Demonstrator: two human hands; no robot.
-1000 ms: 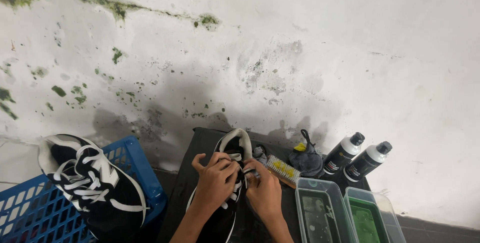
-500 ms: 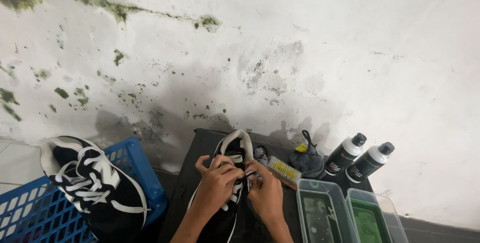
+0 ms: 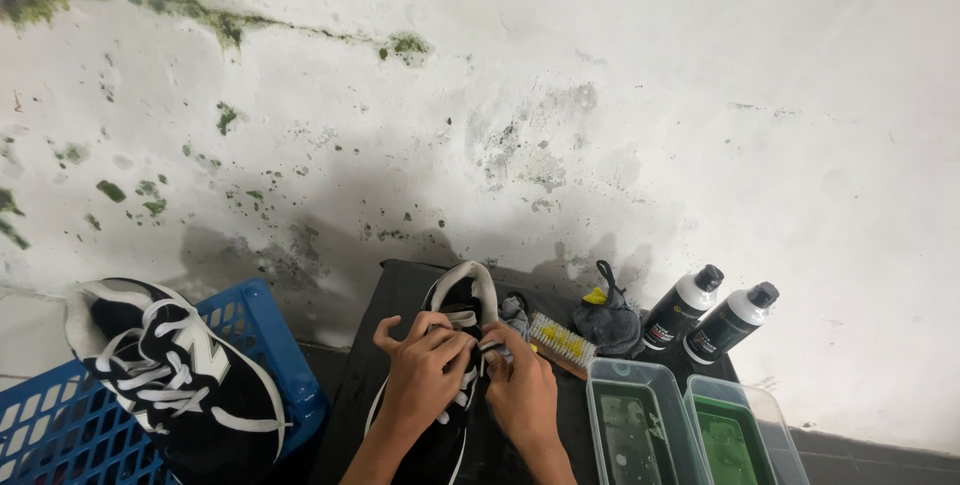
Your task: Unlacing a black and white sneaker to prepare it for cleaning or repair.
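In the head view, we have both hands on a black sneaker (image 3: 452,365) that lies on the dark desk (image 3: 375,365), its heel pointing toward the stained wall (image 3: 600,95). Our left hand (image 3: 425,375) is curled over the white laces (image 3: 462,319), pinching them; our right hand (image 3: 520,390) closes on the laces from the sneaker's other side. We judge the sneaker light and soft in the upper, stiffer at the sole, best held by its sides while the limp laces are pinched.

Right of the sneaker lie a scrub brush (image 3: 560,340) and grey cloth (image 3: 605,320), then two black bottles (image 3: 715,317) with pale labels and two clear tubs (image 3: 640,425). Left of it, another sneaker (image 3: 175,375) sits in a blue crate (image 3: 60,430).
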